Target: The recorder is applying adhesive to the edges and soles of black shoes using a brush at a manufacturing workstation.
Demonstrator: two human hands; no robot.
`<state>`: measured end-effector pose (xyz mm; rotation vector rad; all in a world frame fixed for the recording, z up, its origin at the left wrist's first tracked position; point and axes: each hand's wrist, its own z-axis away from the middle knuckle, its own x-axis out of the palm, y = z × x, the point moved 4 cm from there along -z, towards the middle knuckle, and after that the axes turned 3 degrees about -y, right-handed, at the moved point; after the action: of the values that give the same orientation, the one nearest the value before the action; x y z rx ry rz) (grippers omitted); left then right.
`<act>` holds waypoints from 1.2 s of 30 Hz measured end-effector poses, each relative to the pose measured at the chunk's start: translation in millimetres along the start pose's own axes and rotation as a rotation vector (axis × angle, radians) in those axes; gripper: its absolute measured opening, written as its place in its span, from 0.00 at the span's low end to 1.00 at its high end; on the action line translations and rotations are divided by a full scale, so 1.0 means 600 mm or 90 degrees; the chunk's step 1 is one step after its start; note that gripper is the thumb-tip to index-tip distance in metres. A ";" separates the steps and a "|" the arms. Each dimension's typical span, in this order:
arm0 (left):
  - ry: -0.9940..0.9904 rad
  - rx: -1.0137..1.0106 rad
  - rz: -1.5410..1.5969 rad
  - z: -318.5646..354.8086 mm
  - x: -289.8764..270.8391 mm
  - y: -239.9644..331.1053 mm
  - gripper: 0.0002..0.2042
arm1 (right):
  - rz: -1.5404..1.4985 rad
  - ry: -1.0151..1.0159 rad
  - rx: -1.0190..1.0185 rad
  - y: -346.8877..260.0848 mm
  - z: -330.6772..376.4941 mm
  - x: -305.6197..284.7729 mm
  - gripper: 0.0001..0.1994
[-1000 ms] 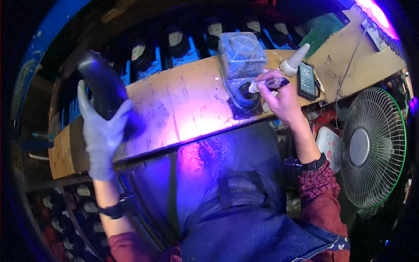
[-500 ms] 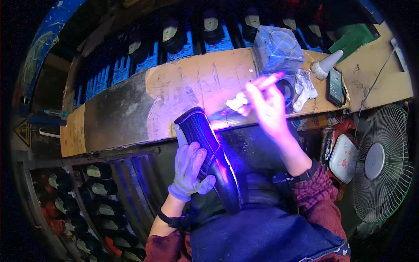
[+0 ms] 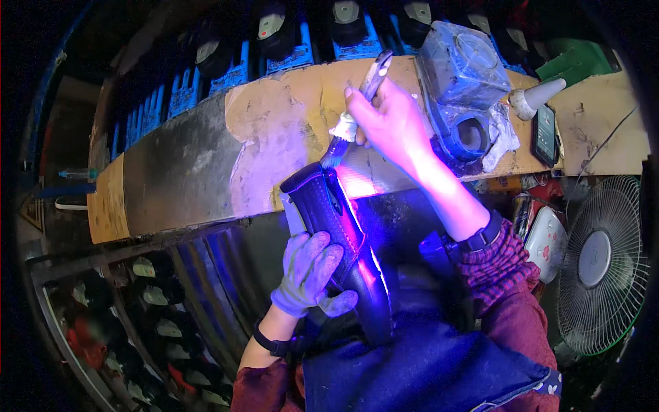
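Brush [image 3: 341,141] now touches shoe [image 3: 343,240]

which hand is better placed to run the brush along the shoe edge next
Right. The right hand already grips the brush, its bristles at the end of the dark shoe. The gloved left hand is wrapped around the shoe's middle, steadying it.
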<state>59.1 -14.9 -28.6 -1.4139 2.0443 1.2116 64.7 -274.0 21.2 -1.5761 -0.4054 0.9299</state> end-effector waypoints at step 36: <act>0.068 -0.082 -0.091 -0.084 -0.049 0.013 0.45 | -0.106 -0.302 -0.598 -0.142 0.273 -0.158 0.17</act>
<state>73.0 -37.9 23.7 -1.6871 1.9250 1.2506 -96.2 -212.4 136.8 -2.0828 -1.4454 1.0411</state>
